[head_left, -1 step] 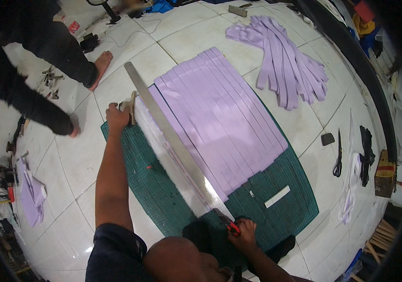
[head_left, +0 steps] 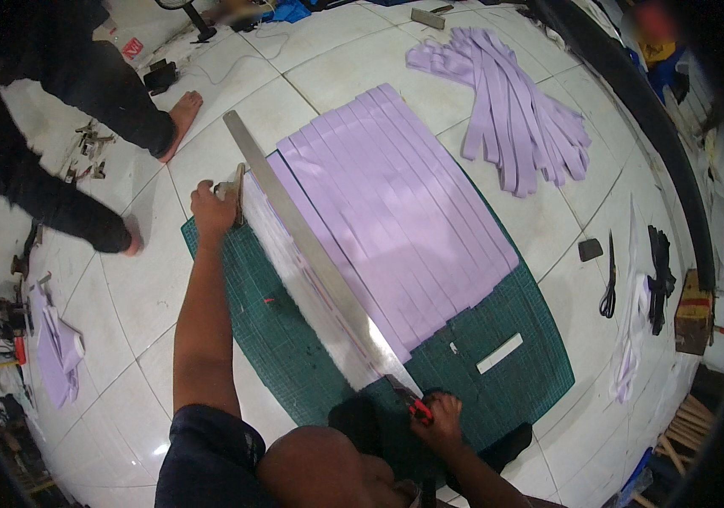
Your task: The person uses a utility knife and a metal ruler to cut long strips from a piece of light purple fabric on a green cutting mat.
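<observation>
My right hand (head_left: 442, 426) grips a red-handled utility knife (head_left: 419, 411) at the near end of a long metal straightedge (head_left: 294, 222). Its dark blade meets the white material just beside the metal. At the far left corner, my left hand (head_left: 211, 209) is closed on a small brown-edged block (head_left: 238, 195), partly hidden by the fingers. Between block and knife runs a strip of white, fuzzy-looking material (head_left: 294, 288) along the straightedge's left side. Lilac fabric (head_left: 404, 212), cut into parallel strips, lies to the right. A green cutting mat (head_left: 514, 389) is underneath.
A heap of lilac strips (head_left: 519, 110) lies on the tiles at the far right. Black scissors (head_left: 609, 279) and a dark block (head_left: 590, 250) rest further right. A white bar (head_left: 499, 354) is on the mat. Another person's bare foot (head_left: 182, 123) stands at the far left.
The other person's nearer leg has shifted slightly. My hands, the knife and the straightedge show no visible movement.
</observation>
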{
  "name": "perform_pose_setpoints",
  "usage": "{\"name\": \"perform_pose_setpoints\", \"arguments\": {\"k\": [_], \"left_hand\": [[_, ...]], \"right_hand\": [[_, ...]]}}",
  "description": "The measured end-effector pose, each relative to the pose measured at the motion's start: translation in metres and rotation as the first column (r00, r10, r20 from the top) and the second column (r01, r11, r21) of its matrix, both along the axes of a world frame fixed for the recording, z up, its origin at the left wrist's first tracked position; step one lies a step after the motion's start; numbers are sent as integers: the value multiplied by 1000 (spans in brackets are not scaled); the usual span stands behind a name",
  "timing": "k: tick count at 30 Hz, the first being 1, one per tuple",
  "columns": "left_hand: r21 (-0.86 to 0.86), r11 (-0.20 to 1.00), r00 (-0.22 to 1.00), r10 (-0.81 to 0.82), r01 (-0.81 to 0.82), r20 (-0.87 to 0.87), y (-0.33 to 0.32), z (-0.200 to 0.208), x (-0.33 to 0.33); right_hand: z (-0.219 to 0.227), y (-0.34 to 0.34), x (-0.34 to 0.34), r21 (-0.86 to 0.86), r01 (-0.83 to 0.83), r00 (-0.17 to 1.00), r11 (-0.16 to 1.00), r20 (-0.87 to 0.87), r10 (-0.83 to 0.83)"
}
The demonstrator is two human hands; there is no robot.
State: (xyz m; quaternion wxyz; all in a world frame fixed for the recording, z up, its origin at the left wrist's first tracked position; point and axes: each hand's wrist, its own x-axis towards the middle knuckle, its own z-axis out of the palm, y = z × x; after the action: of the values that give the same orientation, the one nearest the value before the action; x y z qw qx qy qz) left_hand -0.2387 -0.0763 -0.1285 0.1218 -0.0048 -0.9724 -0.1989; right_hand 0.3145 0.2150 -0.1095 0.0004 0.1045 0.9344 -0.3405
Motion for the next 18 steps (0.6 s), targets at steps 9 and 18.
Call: {"name": "perform_pose_setpoints", "arguments": {"k": [9, 18], "left_hand": [[-34, 973, 953, 230, -228, 199, -11, -7, -6], [365, 910, 933, 58, -196, 355, -57, 3, -43]], "right_hand": [[-1, 1, -1, 0, -21, 996, 1000, 85, 21], [0, -4, -9, -2, -53, 997, 999, 65, 53]]}}
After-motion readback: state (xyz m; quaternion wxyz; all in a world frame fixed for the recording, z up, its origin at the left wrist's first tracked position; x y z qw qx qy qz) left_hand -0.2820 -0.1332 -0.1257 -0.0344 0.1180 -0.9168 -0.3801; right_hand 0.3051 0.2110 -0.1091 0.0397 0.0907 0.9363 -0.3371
